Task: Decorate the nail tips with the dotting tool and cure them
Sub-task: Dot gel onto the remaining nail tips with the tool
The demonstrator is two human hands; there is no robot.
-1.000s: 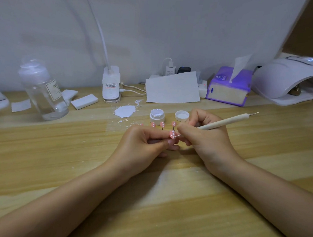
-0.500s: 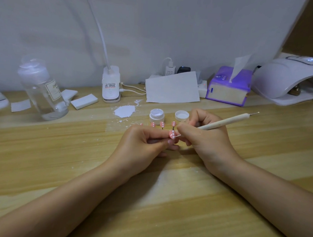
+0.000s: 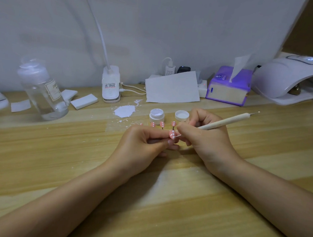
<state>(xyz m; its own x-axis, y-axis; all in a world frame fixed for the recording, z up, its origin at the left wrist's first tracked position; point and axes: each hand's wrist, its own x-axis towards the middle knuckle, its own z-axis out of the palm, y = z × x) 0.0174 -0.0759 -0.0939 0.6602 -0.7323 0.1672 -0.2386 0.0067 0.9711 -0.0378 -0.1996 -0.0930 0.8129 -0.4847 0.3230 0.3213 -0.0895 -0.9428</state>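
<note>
The left hand pinches a pink nail tip at its fingertips, fingers curled in, low over the tabletop. The right hand, at 3 o'clock of the tip, grips the dotting tool like a pen, its lower point touching the tip's white-dotted face, its shaft rising toward 2 o'clock. At 12 o'clock of the hands stand more dotted nail tips, an open jar and its lid. The curing lamp sits far off at 2 o'clock.
</note>
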